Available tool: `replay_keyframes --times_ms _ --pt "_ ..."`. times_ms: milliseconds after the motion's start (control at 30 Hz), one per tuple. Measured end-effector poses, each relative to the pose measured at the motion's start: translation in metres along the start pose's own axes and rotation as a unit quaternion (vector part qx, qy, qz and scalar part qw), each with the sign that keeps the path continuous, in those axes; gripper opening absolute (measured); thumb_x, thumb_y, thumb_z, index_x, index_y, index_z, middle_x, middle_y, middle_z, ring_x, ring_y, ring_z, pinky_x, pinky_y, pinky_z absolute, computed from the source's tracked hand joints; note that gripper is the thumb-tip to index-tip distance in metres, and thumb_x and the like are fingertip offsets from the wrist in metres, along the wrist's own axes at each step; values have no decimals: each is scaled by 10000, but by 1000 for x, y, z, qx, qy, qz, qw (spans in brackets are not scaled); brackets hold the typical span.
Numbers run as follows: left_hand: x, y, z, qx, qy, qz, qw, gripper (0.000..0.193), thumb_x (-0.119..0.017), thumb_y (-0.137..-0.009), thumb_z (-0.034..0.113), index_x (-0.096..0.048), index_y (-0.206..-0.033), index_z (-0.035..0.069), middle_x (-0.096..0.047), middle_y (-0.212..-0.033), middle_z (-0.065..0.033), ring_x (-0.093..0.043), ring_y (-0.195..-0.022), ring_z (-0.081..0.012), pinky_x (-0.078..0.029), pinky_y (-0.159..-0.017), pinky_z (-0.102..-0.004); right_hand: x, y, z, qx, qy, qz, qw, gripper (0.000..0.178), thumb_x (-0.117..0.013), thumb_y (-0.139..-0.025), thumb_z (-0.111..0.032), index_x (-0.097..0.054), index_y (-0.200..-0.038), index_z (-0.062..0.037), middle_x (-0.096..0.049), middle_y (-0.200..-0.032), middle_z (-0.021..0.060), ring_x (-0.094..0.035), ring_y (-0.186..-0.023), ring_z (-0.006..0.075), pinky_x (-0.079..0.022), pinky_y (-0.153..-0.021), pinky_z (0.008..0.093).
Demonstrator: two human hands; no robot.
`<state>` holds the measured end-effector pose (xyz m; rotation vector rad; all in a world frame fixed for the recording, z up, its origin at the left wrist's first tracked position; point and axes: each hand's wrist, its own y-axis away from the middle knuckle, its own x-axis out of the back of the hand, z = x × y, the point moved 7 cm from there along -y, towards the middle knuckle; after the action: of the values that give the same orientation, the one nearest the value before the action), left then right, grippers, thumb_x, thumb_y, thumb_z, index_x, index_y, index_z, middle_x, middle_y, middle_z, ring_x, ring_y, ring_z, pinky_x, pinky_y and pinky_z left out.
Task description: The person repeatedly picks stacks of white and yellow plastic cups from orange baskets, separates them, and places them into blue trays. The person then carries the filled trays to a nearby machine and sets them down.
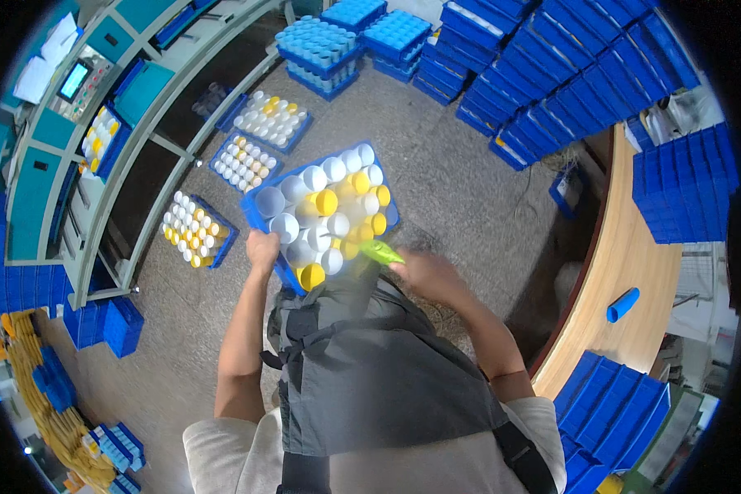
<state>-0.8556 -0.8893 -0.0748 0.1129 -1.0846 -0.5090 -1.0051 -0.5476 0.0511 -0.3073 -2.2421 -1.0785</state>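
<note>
My left hand (pixel 262 249) is closed on the near left edge of a blue tray (pixel 256 216), which tilts in front of my dark grey apron (pixel 362 346). Upright tubes, some white (pixel 314 178) and some yellow (pixel 326 201), stand in the tray with their round openings upward. At the tray's near right side, my right hand (pixel 430 276), smeared by motion, grips a lime-green tool (pixel 380 252). Blur hides the tool's far end and its exact kind.
On the floor at left lie blue trays of white and yellow tubes (pixel 196 232). Light-blue tubes (pixel 317 41) fill trays at the back. Tall stacks of blue bins (pixel 552 82) line the back right. A blue tube (pixel 623 305) lies on the wooden table (pixel 589 296) at right.
</note>
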Motion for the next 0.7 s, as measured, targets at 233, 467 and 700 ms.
replay_keyframes --times_ms 233,467,700 --pt "3 -6 -32 -18 89 -6 996 209 -711 -756 166 -678 -766 -40 -638 -660 -76 -599 -558 -173 -479 -546 -355 30 -8 53 -52 -9 111 992 449 -480 -1006 -422 -565 -1293 -86 -686 -1026 245 -647 -984 448 -487 -847 547" --pt "14 1 -54 -7 222 -63 973 191 -712 -776 126 -703 -848 -52 -689 -752 -70 -615 -647 -151 -488 -620 -345 62 -41 104 -143 -43 120 981 502 -468 -1017 -399 -557 -1371 -55 -650 -1245 236 -606 -1188 396 -455 -1008 510" --pt "25 5 -65 -16 297 -65 952 177 -689 -820 96 -720 -939 -31 -715 -827 -73 -655 -653 -156 -505 -580 -316 75 -32 119 -153 24 153 976 463 -479 -1030 -408 -609 -1290 -48 -707 -1062 219 -664 -1041 389 -495 -882 489"
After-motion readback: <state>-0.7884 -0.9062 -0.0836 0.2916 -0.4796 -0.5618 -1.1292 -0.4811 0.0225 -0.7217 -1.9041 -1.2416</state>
